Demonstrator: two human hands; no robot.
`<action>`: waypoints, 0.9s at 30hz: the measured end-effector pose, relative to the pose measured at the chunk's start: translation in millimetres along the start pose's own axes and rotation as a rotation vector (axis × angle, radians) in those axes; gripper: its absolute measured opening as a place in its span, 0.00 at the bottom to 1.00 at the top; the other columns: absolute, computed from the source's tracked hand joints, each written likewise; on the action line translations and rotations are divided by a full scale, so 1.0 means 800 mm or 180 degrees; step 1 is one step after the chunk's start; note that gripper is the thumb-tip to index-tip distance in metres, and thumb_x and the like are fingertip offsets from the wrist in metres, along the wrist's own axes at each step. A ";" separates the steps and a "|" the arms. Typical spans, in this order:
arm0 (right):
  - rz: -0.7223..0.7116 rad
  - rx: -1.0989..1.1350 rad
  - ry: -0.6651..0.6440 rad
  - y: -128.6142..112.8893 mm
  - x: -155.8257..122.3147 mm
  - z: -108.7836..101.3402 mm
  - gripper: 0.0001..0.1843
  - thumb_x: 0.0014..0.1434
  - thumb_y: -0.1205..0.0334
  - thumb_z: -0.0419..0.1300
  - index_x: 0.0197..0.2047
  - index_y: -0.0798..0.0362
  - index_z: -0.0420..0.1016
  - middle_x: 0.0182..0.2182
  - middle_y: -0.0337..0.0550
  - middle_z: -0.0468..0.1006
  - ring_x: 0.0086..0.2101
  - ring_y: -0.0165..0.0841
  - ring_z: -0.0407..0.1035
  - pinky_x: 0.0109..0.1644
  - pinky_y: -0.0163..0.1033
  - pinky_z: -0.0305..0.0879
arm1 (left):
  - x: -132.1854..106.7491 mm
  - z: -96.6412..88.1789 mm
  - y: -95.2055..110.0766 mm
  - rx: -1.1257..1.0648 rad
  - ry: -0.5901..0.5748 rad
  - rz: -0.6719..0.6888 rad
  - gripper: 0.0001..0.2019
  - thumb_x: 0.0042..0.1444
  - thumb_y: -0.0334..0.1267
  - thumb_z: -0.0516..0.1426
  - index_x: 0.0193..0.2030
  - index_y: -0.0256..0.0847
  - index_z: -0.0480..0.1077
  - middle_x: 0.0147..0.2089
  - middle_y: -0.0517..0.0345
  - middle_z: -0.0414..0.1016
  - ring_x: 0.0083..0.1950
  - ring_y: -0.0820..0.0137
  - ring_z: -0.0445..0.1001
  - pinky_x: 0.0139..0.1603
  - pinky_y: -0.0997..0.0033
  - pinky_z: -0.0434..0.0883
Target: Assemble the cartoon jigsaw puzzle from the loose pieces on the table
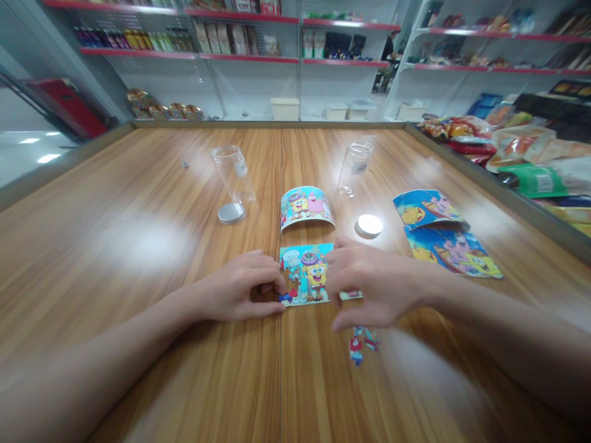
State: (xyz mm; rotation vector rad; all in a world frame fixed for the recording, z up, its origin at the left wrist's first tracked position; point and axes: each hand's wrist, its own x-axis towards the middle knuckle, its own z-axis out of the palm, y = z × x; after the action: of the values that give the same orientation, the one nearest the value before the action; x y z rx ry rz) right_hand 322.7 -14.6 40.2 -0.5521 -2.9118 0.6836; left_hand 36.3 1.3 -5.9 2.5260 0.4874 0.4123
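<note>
A partly assembled cartoon jigsaw puzzle (pixel 305 274) lies flat on the wooden table, with gaps along its left side. My left hand (pixel 247 286) rests at its left edge, fingers curled and thumb low, gripping the edge by a blue-and-red piece (pixel 287 296). Over the puzzle's right part is my right hand (pixel 369 283), slightly blurred, with bent fingers on the puzzle and the thumb apart from them; it covers several pieces. Loose puzzle pieces (pixel 356 351) lie just below my right hand. Behind the puzzle stands a curved picture card (pixel 307 209) with a similar scene.
Two clear jars (pixel 234 175) stand farther back, with silver lids (pixel 231 213) beside them. A blue cartoon puzzle (pixel 450 249) and its curved card (pixel 431 208) lie to the right. Snack packages (pixel 530 154) sit beyond the table's right edge; stocked shelves (pixel 249 55) line the back.
</note>
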 end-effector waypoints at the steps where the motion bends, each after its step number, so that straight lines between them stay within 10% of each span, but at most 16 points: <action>1: 0.0145 -0.0033 -0.0210 -0.008 -0.004 -0.007 0.17 0.56 0.46 0.68 0.29 0.52 0.75 0.26 0.37 0.76 0.31 0.32 0.66 0.41 0.41 0.51 | 0.000 0.000 0.000 -0.0006 -0.0005 0.0008 0.07 0.60 0.40 0.62 0.41 0.40 0.71 0.33 0.59 0.73 0.35 0.72 0.70 0.40 0.70 0.62; 12: 0.0276 -0.0475 -0.0910 -0.035 0.001 0.005 0.20 0.57 0.45 0.68 0.30 0.55 0.76 0.25 0.42 0.77 0.31 0.35 0.68 0.38 0.41 0.52 | -0.001 -0.001 -0.002 -0.0030 -0.0077 -0.0088 0.10 0.59 0.43 0.62 0.44 0.41 0.72 0.33 0.60 0.71 0.35 0.72 0.69 0.40 0.69 0.61; 27: 0.0070 -0.0775 -0.0562 -0.040 0.001 0.018 0.09 0.61 0.58 0.64 0.33 0.54 0.76 0.28 0.43 0.79 0.29 0.34 0.67 0.41 0.43 0.52 | 0.000 -0.001 -0.003 -0.0078 -0.0040 -0.0023 0.10 0.60 0.43 0.62 0.44 0.41 0.73 0.34 0.59 0.72 0.36 0.71 0.70 0.42 0.69 0.62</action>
State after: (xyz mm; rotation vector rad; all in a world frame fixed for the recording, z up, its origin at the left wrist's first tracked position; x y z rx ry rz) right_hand 308.7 -47.1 41.4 -0.5746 -3.1837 0.4000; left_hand 35.3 3.4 -6.5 2.5012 0.4834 0.3970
